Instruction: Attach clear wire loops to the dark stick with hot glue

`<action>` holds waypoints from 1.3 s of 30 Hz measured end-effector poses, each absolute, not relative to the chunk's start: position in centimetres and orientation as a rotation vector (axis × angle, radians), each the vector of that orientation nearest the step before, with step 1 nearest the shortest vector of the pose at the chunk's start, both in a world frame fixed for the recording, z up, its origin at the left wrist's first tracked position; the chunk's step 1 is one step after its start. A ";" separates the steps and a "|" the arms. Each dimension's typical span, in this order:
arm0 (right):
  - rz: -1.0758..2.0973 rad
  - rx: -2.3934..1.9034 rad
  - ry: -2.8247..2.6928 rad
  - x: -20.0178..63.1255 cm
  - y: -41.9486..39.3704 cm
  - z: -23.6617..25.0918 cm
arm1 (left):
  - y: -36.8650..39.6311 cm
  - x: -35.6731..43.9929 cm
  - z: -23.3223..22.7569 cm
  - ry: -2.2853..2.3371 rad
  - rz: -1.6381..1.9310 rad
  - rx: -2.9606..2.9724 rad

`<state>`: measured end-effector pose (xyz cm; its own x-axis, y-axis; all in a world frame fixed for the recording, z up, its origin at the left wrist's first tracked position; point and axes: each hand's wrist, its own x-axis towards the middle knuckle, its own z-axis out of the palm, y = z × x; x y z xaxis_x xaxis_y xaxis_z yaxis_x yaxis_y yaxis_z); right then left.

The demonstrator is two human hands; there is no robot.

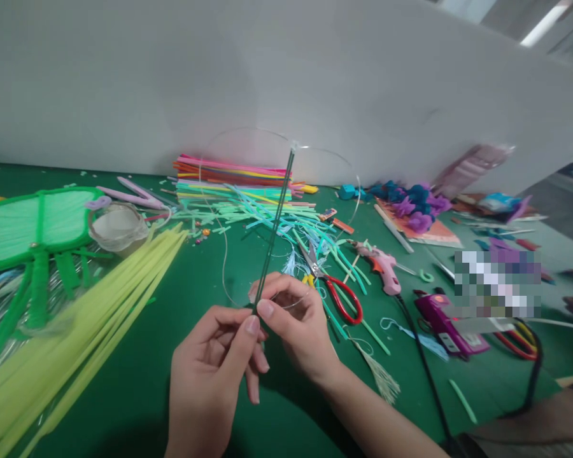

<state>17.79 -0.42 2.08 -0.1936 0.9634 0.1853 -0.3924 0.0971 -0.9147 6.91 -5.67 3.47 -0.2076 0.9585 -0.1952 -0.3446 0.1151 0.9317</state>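
Left hand (205, 375) and right hand (305, 334) pinch dark rods (275, 226) before the table's (143, 381) back edge. The wire (358, 181) seems fastened atop, unfinished below.

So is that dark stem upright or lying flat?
Upright but tilted: the dark stem rises above the left hand and right hand pinching its base.

rods (275, 229) smooth; scissors (318, 273) metal + glossy plas.; glue gun (386, 270) smooth plas.; wall (124, 83) matt.
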 end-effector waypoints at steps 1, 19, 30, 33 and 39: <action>1.421 -0.699 -1.143 17.8 -0.4 2.1 | -5.7 6.9 3.5 1.199 1.400 0.747; 2.053 -0.832 -1.029 19.0 -0.7 3.0 | -4.7 5.1 3.0 1.225 1.421 0.539; 2.311 -0.768 -0.605 18.8 -3.9 3.4 | -5.2 6.7 4.5 1.498 1.504 0.667; 2.305 -0.779 -0.610 19.1 -4.5 3.8 | -5.3 6.8 4.5 1.575 1.496 0.768; 2.249 -0.787 -0.700 19.0 -5.3 5.1 | -5.3 7.2 4.6 1.544 1.521 0.800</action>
